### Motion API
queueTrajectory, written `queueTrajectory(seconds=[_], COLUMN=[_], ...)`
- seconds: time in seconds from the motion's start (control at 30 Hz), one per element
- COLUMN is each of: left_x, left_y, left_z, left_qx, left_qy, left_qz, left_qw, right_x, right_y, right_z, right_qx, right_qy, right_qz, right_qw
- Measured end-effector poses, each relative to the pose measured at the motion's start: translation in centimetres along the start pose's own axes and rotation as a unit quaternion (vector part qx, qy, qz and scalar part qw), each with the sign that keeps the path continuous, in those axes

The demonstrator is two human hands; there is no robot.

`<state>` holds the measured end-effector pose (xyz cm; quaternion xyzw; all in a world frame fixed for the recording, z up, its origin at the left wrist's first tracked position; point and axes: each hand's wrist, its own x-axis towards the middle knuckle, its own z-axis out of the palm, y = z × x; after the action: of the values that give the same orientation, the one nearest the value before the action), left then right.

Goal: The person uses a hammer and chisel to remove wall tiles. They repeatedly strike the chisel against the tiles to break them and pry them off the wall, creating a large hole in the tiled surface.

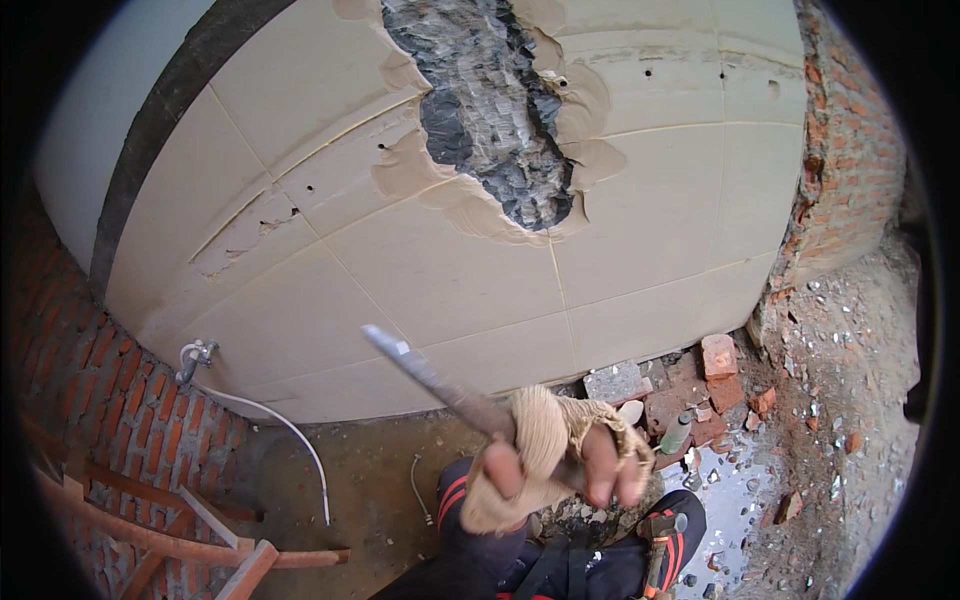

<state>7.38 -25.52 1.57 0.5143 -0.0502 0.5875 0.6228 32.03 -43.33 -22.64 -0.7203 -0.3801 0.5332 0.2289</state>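
Note:
A long grey metal chisel points up and left toward the tiled wall, its flat end bright. My left hand, in a tan knitted glove, is closed round the chisel's lower end, with a bare thumb tip showing. Just right of it, bare fingertips poke out from loose, frayed knit; I cannot tell whether they belong to my right hand. Both are slightly blurred. Ahead, the beige tiled wall has a rough vertical channel cut into it, with grey broken masonry inside and smeared filler along its edges.
A tap with a white hose is on the left brick wall. Wooden bars stand at lower left. Broken bricks, a small bottle and rubble lie right. A hammer-like tool rests by my right leg.

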Motion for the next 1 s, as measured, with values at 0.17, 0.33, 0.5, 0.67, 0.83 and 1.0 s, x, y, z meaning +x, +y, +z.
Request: queueTrajectory(seconds=[0.17,0.33,0.5,0.67,0.83,1.0], left_x=[-9.6,-23.4,-29.7,-28.7,-29.1,-27.7], left_y=[-4.8,-10.3,-13.7,-14.6,-14.5,-13.7], left_z=[-7.7,-12.6,-15.8,-17.9,-17.7,-17.8], left_qx=[-0.019,-0.057,-0.161,-0.13,-0.131,-0.152], left_qy=[0.447,0.599,0.538,0.579,0.591,0.54], left_qz=[-0.213,-0.377,-0.408,-0.441,-0.418,-0.399], left_qw=[0.869,0.704,0.72,0.674,0.678,0.725], right_x=[-1.4,-2.4,-2.3,-1.4,-0.3,0.4], right_y=[-2.1,-3.1,-2.8,-1.2,0.4,1.0], right_z=[0.2,0.5,1.2,2.0,2.2,1.9], right_qx=[0.046,0.004,0.013,-0.095,-0.155,-0.076], right_qy=[0.019,0.005,0.045,0.105,0.119,0.075], right_qz=[0.034,0.071,0.031,-0.014,-0.049,-0.004], right_qw=[0.998,0.997,0.998,0.99,0.979,0.994])
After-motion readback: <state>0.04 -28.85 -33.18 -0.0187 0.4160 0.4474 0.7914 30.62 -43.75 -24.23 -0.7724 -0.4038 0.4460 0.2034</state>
